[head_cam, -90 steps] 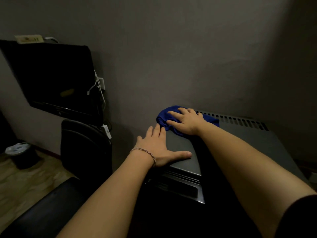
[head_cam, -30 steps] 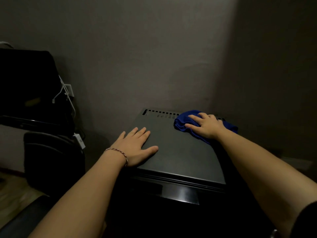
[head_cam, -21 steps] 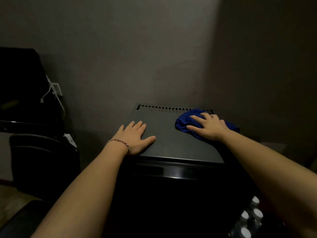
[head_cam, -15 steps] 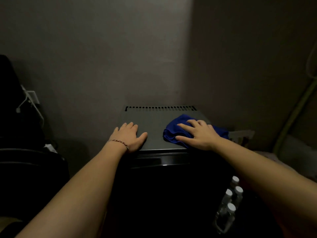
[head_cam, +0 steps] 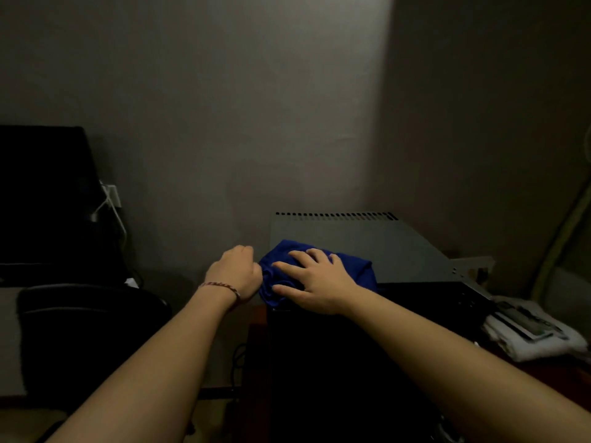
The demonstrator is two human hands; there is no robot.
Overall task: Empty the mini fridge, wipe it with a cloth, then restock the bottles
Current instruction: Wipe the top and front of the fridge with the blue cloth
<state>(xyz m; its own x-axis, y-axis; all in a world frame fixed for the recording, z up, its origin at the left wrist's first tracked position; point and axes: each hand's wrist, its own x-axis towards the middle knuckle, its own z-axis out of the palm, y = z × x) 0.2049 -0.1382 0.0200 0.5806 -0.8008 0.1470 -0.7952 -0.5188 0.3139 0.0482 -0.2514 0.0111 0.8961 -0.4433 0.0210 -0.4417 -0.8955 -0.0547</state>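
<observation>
The mini fridge [head_cam: 367, 244] stands against the wall, and I see its grey top and dark front. A blue cloth [head_cam: 355, 266] lies bunched on the front left corner of the top. My right hand [head_cam: 315, 282] presses flat on the cloth with its fingers spread. My left hand [head_cam: 235, 273], with a thin bracelet on the wrist, is just off the left edge of the fridge. Its fingers are curled and it touches the cloth's left end. Whether it grips the cloth is hidden. No bottles are in view.
A black chair [head_cam: 83, 334] stands at the left under a dark screen [head_cam: 41, 193]. A wall socket with white cables [head_cam: 110, 199] is beside them. To the right of the fridge lies a white towel [head_cam: 537, 340] with a flat device on it.
My right hand has slid the cloth from the right side to the front left corner. My left hand has left the fridge top, curled, and moved to the cloth's left end. The view has swung left.
</observation>
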